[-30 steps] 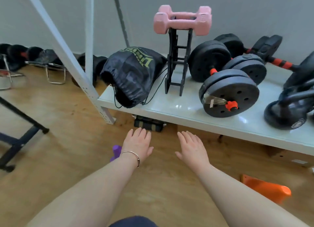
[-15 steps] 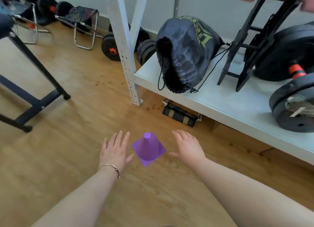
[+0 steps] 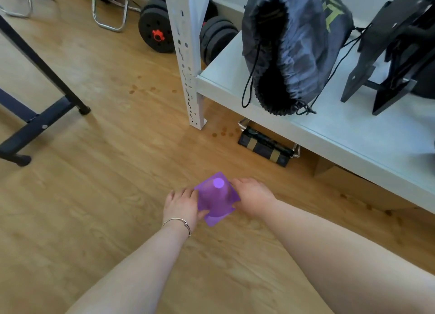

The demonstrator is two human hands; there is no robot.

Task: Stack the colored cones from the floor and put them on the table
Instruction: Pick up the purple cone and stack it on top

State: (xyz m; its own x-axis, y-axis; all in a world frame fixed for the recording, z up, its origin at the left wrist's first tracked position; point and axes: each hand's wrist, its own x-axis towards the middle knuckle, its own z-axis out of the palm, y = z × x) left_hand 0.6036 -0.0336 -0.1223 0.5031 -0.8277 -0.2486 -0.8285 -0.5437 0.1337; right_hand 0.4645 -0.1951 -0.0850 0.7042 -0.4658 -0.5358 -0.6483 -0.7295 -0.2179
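Observation:
A purple cone (image 3: 217, 199) stands upright on the wooden floor, just in front of the low white table (image 3: 341, 134). My left hand (image 3: 182, 205) presses against the cone's left side, thumb under the base edge. My right hand (image 3: 251, 197) holds the right side of its base. Both hands grip the cone between them. No other cone is in view.
A black drawstring bag (image 3: 287, 47) and a black rack (image 3: 388, 54) sit on the table. A perforated white post (image 3: 188, 61) rises at its corner. A black strapped block (image 3: 266, 146) lies under the table. Dark bench legs (image 3: 40, 123) and dumbbell plates (image 3: 155, 28) are at the left and back.
My view has dropped lower and closer to the floor. Both hands, open beside the purple cone half a second ago, have closed in on its sides.

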